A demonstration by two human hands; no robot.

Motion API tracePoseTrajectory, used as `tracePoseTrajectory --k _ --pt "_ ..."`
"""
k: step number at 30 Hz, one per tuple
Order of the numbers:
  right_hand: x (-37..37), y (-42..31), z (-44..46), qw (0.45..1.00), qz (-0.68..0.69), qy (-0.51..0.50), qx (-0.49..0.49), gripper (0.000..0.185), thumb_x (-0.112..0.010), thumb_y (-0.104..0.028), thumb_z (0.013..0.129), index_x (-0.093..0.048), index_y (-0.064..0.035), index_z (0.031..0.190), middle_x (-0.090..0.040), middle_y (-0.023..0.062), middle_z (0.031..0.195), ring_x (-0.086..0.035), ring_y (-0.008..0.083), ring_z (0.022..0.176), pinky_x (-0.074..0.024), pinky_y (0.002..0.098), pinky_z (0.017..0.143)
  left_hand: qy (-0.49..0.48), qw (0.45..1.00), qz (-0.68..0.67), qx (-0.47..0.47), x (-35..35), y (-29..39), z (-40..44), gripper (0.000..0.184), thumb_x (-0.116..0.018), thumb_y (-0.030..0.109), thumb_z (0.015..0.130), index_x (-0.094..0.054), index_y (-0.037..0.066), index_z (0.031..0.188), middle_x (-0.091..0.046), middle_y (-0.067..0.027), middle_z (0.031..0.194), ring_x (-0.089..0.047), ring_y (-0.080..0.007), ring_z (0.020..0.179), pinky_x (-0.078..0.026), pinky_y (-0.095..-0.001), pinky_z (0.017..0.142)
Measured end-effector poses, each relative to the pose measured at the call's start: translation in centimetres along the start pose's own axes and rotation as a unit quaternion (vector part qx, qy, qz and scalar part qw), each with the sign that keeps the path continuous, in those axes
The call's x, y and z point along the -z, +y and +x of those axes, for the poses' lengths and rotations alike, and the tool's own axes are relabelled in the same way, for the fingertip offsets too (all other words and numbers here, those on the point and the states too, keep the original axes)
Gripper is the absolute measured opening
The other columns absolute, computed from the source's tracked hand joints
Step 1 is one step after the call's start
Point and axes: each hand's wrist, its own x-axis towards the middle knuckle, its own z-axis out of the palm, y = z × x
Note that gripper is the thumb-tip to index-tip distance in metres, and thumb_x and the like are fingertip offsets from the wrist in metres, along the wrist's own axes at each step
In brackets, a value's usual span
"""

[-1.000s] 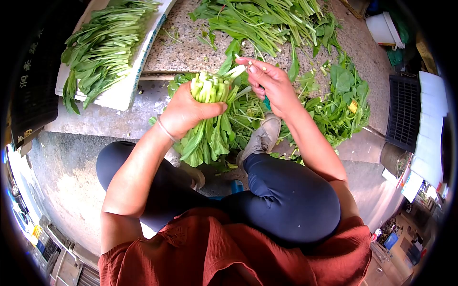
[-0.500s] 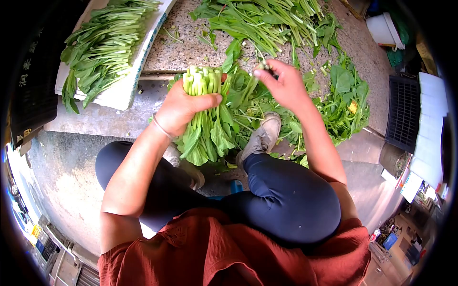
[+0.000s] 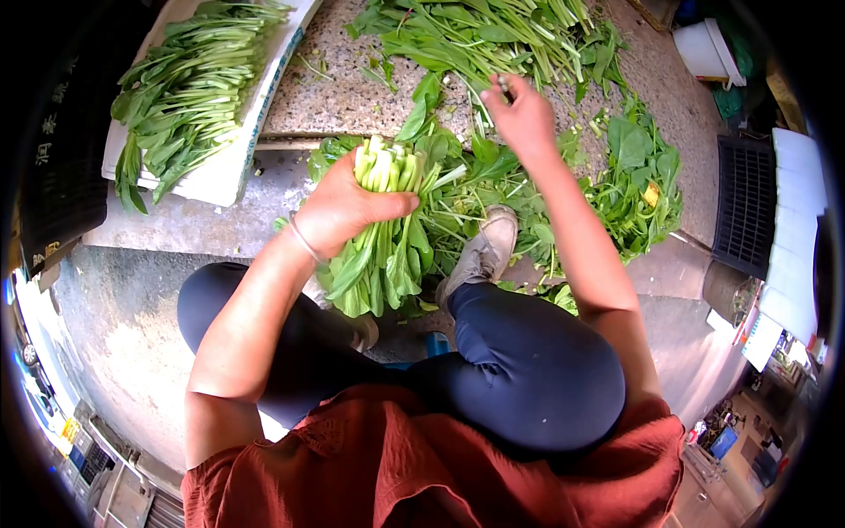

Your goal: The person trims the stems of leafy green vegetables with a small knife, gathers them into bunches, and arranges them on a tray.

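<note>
My left hand (image 3: 345,204) is wrapped round a bunch of leafy green stalks (image 3: 384,255). Their pale cut ends point up and away from me, and the leaves hang toward my knees. My right hand (image 3: 525,119) is raised to the right of the bunch, near the front of a big pile of loose greens (image 3: 493,40). Thumb and fingers are pinched round something small and dark, too small to name. Loose leaves and stems (image 3: 475,180) lie between my hands, beyond my shoe (image 3: 487,246).
At the upper left, greens (image 3: 194,88) lie in a row on a white board (image 3: 220,180). Leafy scraps (image 3: 635,189) are heaped on the right of the speckled stone slab (image 3: 308,101). A white bucket (image 3: 704,55) and a black crate (image 3: 745,207) stand farther right.
My right hand has moved up and away from the bunch toward the pile of greens. The bunch in my left hand has dropped slightly toward me and tilted.
</note>
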Motion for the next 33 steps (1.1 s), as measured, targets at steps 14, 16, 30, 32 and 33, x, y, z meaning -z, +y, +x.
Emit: tracePoseTrajectory --k 14,16,30,32,33 --pt "0.1 4.9 1.0 0.997 0.035 0.046 0.043 0.042 -0.068 -0.031 0.075 -0.061 -0.0072 0.11 -0.062 0.0071 0.066 -0.058 0.0168 0.058 -0.047 0.0296 0.059 0.01 0.999 0.012 -0.038 -0.7 0.7 0.2 0.059 -0.063 -0.003 0.067 -0.045 0.001 0.123 -0.059 -0.0065 0.102 -0.059 -0.0154 0.087 -0.045 -0.0288 0.085" --pt "1.9 2.3 -1.5 0.997 0.057 0.02 0.041 0.04 -0.069 -0.028 0.075 -0.062 -0.0079 0.109 -0.063 0.0061 0.067 -0.056 0.0129 0.057 -0.0462 0.0267 0.058 0.03 0.991 0.071 -0.112 -1.0 1.0 -0.1 0.06 -0.07 0.0 0.065 -0.048 0.006 0.121 -0.059 0.0015 0.095 -0.054 -0.0067 0.084 -0.044 -0.0218 0.08" --pt "2.3 -4.7 -6.8 0.9 0.39 -0.118 0.156 0.033 -0.07 -0.021 0.077 -0.063 -0.0064 0.106 -0.059 -0.0005 0.072 -0.051 0.0037 0.062 -0.042 0.0187 0.054 0.038 0.996 0.023 -0.08 -0.3 0.7 -0.2 0.061 -0.065 0.0 0.066 -0.04 -0.002 0.122 -0.059 -0.0089 0.101 -0.059 -0.0175 0.09 -0.046 -0.0303 0.083" --pt "2.7 -4.4 -6.6 0.922 0.343 -0.118 0.132 0.038 -0.066 -0.026 0.081 -0.059 -0.0056 0.111 -0.058 -0.0005 0.074 -0.05 0.0041 0.063 -0.0413 0.0183 0.055 -0.004 0.995 -0.101 -0.012 0.1 0.9 0.0 0.052 -0.061 0.002 0.07 -0.043 -0.002 0.118 -0.061 -0.0121 0.098 -0.061 -0.0219 0.084 -0.049 -0.0334 0.08" --pt "2.8 -4.3 -6.6 0.942 0.296 -0.118 0.108 0.043 -0.062 -0.031 0.084 -0.055 -0.0048 0.117 -0.056 -0.0004 0.075 -0.05 0.0045 0.064 -0.0406 0.0179 0.056 0.004 0.987 -0.159 -0.016 -0.1 1.2 -0.2 0.034 -0.062 0.001 0.07 -0.055 -0.002 0.103 -0.063 -0.0102 0.09 -0.062 -0.0201 0.08 -0.049 -0.0302 0.076"
